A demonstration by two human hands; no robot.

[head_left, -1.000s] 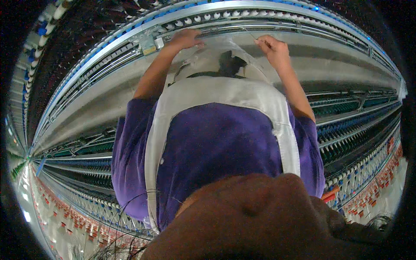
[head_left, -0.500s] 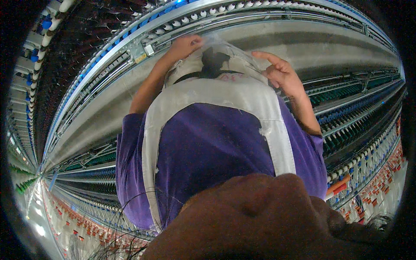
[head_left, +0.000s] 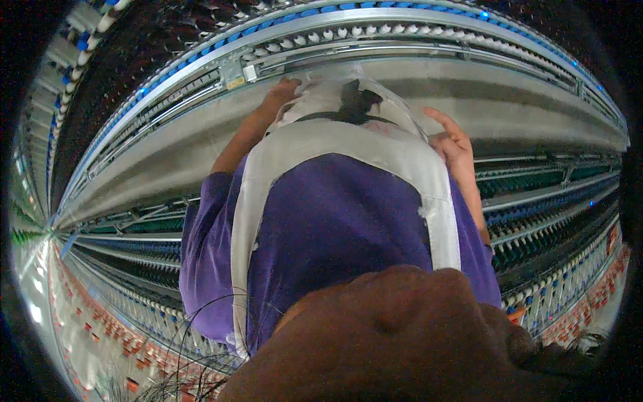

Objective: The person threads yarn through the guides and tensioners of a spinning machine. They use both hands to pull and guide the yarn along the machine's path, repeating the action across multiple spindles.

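Observation:
A white apron (head_left: 341, 137) with a bib and shoulder straps lies over my purple shirt. Its lower part bulges forward, with a black tie or strap (head_left: 360, 100) across the middle. My left hand (head_left: 284, 91) is at the apron's left edge, fingers curled in; whatever they may hold is too small and blurred to make out. At the right edge of the apron is my right hand (head_left: 453, 144), its index finger stretched out and the other fingers bent, with nothing visible in them. The thumb side of that hand is close to the cloth.
Just beyond my hands runs a long textile machine with a row of white bobbins (head_left: 362, 31), blue parts and a metal rail (head_left: 388, 48). A grey panel (head_left: 522, 90) lies below it. Further machine rows with orange-red pieces (head_left: 583, 315) stretch behind me, and an aisle (head_left: 40, 288) runs at left.
The view has shifted, so the machine sits lower in the picture. My right hand is further right and lower, slightly away from the apron's middle. My left hand stays by the apron's left edge.

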